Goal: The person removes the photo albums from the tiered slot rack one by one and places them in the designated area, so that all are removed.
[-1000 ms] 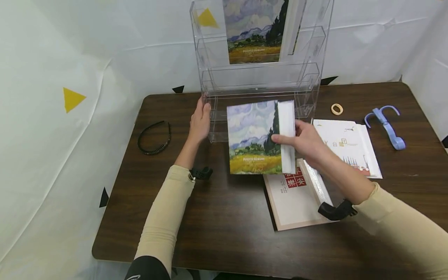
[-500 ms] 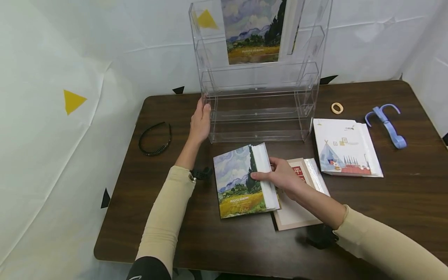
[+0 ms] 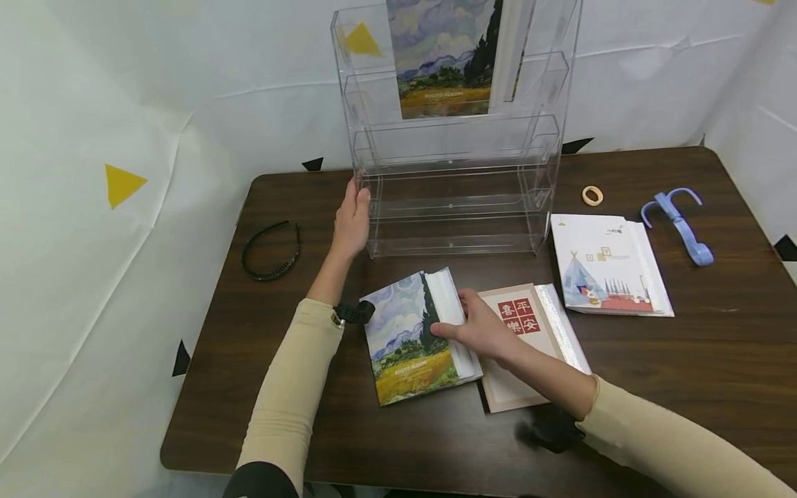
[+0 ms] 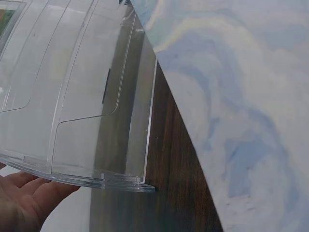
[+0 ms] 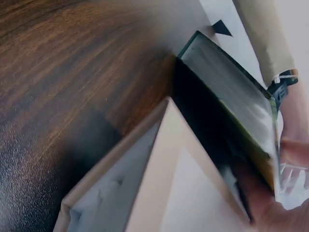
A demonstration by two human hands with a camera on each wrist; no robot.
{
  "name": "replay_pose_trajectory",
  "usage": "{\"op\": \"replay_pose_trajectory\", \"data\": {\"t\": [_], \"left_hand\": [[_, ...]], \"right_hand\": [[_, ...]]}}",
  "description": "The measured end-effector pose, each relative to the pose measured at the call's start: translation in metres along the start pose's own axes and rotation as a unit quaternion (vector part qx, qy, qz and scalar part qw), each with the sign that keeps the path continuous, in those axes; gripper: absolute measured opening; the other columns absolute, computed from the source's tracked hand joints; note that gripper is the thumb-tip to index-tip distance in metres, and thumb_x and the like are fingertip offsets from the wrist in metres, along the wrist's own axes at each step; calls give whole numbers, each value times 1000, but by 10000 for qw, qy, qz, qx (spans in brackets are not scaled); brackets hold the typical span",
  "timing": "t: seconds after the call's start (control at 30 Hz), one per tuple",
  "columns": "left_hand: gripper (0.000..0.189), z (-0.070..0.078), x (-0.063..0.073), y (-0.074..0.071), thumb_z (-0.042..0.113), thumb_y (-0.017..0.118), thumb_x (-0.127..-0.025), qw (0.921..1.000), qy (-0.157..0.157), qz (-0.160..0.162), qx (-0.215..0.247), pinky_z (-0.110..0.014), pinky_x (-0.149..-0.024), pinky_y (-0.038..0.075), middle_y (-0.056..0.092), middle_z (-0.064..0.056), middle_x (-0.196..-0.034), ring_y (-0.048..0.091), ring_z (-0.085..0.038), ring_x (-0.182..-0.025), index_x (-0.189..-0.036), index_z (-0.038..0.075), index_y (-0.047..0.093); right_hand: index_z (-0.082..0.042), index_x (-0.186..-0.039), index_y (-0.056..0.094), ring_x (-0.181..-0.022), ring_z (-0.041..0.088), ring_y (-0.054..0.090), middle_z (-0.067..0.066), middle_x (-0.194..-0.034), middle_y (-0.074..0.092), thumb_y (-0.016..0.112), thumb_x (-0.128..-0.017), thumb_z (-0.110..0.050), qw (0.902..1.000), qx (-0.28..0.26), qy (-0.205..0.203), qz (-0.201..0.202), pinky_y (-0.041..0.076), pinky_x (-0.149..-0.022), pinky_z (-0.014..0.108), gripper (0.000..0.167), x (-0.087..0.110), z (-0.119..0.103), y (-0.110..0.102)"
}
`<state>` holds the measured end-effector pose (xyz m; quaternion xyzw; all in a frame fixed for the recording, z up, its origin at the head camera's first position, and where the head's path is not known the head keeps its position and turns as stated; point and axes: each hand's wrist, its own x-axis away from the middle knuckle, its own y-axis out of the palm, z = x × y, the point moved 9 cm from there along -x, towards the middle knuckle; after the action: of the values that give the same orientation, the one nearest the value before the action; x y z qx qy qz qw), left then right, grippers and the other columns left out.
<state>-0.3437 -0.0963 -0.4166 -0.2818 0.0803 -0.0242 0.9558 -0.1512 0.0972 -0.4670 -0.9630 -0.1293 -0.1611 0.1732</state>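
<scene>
My right hand (image 3: 476,328) pinches the right side of a photo album (image 3: 405,346) with a painted landscape cover, thumb on top and fingers beneath. The album is turned a little, beside a cream album (image 3: 517,311) with red squares; in the right wrist view its page edges (image 5: 227,92) face the camera. With fingers extended, my left hand (image 3: 351,225) touches the left side of a clear tiered rack (image 3: 454,245). The left wrist view shows those fingers (image 4: 53,193) at the rack's side edge. A matching landscape album (image 3: 445,62) stands in the rack's upper tier.
A white album (image 3: 600,263) with a tent picture lies right of the rack. Beyond it are a small tan ring (image 3: 592,203) and a blue item with two curved arms (image 3: 685,228). A black headband (image 3: 274,275) lies at the left of the brown table (image 3: 716,366).
My right hand has brought the landscape album from in front of the rack toward me and left, turning it and lowering it. More of the cream album shows. My left hand stays at the rack.
</scene>
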Motion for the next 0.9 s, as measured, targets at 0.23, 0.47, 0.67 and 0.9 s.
{"op": "replay_pose_trajectory", "data": {"t": [0.23, 0.47, 0.67, 0.9], "left_hand": [[54, 1, -1, 0, 40, 28, -108, 10000, -16, -28, 26, -57, -104, 32, 43, -14, -150, 42, -36, -134, -156, 17, 26], [54, 2, 1, 1, 39, 28, -108, 9999, -27, -87, 103, -55, -107, 31, 43, -13, -150, 40, -33, -136, -157, 16, 24], [56, 2, 1, 1, 41, 26, -108, 9997, -16, -151, 167, -54, -109, 29, 37, -13, -154, 38, -32, -138, -158, 16, 21], [55, 0, 3, 2, 42, 26, -108, 9998, -90, -137, 141, -55, -106, 31, 41, -12, -152, 40, -33, -136, -157, 18, 23]], "right_hand": [[6, -154, 4, -139, 45, 28, 31, -155, 19, 74, -87, -27, 9989, 302, -158, -307, 29, -107, 59, 102, 12, -5, 8], [3, -155, 5, -146, 42, 8, 26, -160, 6, 72, -89, -31, 9964, 486, -490, -498, 15, -111, 61, 100, 31, -14, 8], [-4, -157, 14, -147, 40, 7, 21, -162, 6, 71, -90, -32, 9951, 389, -613, -670, 16, -111, 63, 92, 41, -20, 6], [-5, -156, 21, -145, 41, 15, 23, -161, 9, 70, -92, -30, 9937, 321, -730, -789, 33, -104, 60, 84, 51, -28, 7]]}}
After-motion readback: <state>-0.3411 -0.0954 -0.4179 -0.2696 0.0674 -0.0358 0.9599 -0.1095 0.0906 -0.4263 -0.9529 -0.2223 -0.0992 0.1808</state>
